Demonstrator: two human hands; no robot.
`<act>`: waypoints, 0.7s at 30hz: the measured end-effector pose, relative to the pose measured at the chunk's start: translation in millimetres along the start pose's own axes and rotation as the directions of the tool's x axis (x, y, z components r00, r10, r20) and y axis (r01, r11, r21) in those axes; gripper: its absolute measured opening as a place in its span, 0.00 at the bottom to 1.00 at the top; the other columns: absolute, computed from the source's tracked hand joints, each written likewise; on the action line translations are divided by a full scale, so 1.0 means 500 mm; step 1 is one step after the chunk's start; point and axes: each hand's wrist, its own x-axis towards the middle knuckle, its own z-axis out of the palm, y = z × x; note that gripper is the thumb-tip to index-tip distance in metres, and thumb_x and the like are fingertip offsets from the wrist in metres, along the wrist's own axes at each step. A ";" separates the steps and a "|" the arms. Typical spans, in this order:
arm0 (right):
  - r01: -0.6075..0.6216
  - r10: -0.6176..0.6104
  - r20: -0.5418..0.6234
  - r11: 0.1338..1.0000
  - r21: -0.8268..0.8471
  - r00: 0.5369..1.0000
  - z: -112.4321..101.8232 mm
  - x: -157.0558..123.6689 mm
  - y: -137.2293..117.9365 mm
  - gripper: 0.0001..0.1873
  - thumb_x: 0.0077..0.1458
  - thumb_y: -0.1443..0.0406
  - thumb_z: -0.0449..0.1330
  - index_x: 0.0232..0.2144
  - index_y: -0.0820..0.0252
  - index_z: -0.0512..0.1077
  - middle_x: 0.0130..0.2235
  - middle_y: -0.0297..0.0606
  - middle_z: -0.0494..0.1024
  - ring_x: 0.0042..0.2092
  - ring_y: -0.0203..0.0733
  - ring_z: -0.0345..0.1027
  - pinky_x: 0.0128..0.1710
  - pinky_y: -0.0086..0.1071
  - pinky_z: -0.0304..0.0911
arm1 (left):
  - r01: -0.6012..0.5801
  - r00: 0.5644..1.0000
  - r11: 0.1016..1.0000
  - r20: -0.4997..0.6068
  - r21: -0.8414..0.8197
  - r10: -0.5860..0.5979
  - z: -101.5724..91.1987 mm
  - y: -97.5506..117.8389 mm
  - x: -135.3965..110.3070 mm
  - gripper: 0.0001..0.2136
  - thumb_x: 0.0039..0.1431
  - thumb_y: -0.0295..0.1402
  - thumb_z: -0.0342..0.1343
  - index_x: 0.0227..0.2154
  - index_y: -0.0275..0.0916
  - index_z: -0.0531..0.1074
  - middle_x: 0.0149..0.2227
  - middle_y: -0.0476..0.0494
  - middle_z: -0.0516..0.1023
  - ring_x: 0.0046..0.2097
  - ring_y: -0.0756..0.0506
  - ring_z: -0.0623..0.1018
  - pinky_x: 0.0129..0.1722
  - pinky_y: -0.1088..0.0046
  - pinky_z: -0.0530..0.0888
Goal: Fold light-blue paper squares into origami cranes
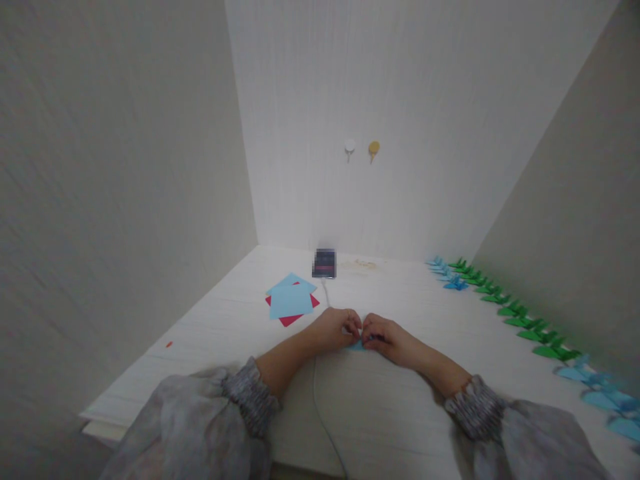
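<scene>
My left hand (339,328) and my right hand (384,337) meet at the middle of the white desk (400,400). Both have their fingers curled and pinched on a small light-blue piece of paper (358,345) that lies on the desk between them. Only a sliver of the paper shows under the fingertips; its shape is hidden. Grey sleeves cover both forearms near the desk's front edge.
A stack of blue and red paper sheets (292,299) lies behind my left hand. A phone (325,263) stands by the back wall, its white cable (317,393) running toward me. Folded green (520,317) and blue (600,393) paper figures line the right edge. Two hooks (361,148) hang on the wall.
</scene>
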 end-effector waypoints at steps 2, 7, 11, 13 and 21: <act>-0.007 0.007 -0.004 1.000 -0.007 1.000 0.000 -0.001 0.000 0.05 0.47 0.69 0.52 0.24 0.60 0.67 0.31 0.35 0.64 0.33 0.34 0.59 0.33 0.28 0.56 | 0.007 1.000 1.000 0.012 -0.028 -0.006 0.001 0.001 0.001 0.11 0.40 0.24 0.51 0.32 0.35 0.64 0.28 0.48 0.74 0.29 0.53 0.71 0.30 0.79 0.66; -0.027 0.026 -0.026 0.999 -0.033 0.999 0.008 0.001 0.007 0.05 0.47 0.70 0.51 0.22 0.61 0.65 0.31 0.36 0.63 0.33 0.35 0.58 0.32 0.28 0.56 | -0.003 1.000 0.999 0.016 -0.038 0.004 0.003 0.003 0.001 0.11 0.40 0.25 0.50 0.32 0.35 0.64 0.28 0.48 0.73 0.28 0.54 0.70 0.28 0.81 0.65; -0.035 0.033 -0.051 0.998 -0.049 0.998 0.019 0.007 0.016 0.06 0.47 0.72 0.50 0.21 0.62 0.63 0.29 0.35 0.62 0.32 0.35 0.58 0.32 0.29 0.55 | 0.011 1.000 0.999 -0.004 -0.048 -0.011 0.004 0.004 -0.001 0.10 0.41 0.27 0.51 0.32 0.35 0.65 0.28 0.48 0.74 0.28 0.53 0.71 0.28 0.80 0.65; -0.045 0.041 -0.062 0.997 -0.064 0.997 0.023 0.009 0.017 0.07 0.46 0.73 0.50 0.20 0.62 0.62 0.29 0.35 0.62 0.32 0.35 0.57 0.31 0.29 0.55 | 0.025 0.999 0.998 -0.022 -0.064 -0.026 0.005 0.003 -0.003 0.11 0.42 0.30 0.52 0.32 0.35 0.65 0.28 0.47 0.74 0.29 0.53 0.71 0.29 0.80 0.65; -0.136 0.123 -0.096 0.981 -0.141 0.988 0.033 0.010 0.008 0.06 0.44 0.75 0.48 0.20 0.61 0.60 0.28 0.37 0.62 0.31 0.36 0.57 0.30 0.29 0.55 | 0.080 0.997 0.972 0.013 -0.219 -0.079 0.009 -0.014 0.003 0.18 0.34 0.35 0.58 0.32 0.35 0.64 0.28 0.46 0.74 0.29 0.51 0.72 0.30 0.77 0.66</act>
